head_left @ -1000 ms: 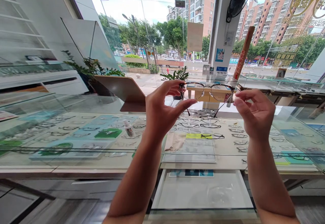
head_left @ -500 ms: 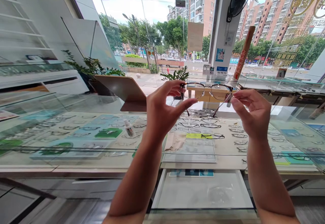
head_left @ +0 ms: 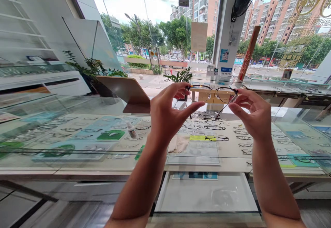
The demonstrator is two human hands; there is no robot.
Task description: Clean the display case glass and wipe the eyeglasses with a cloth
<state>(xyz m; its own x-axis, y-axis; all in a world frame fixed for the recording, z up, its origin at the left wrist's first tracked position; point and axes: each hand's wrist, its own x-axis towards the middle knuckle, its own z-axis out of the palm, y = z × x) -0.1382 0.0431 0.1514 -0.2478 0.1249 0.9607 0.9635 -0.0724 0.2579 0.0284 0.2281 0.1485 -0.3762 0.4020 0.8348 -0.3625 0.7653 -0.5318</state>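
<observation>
While looking out through a shop window (head_left: 144,17) at trees and apartment blocks, also looks down on a glass display counter (head_left: 85,167) with rows of eyeglass frames. Below, faces a white drawer (head_left: 196,195). Raises both hands above the counter, near the middle of the view. With left hand (head_left: 165,112), grips one outer corner, index finger at the hinge, thumb stretched apart under the lens. With right hand (head_left: 254,116), pinches the other end between fingertips and thumb. Holds the eyeglasses (head_left: 213,88) level between them, temples open and angled downward. Beneath, sees a cream cloth (head_left: 182,143); leftward, a small bottle (head_left: 131,131).
</observation>
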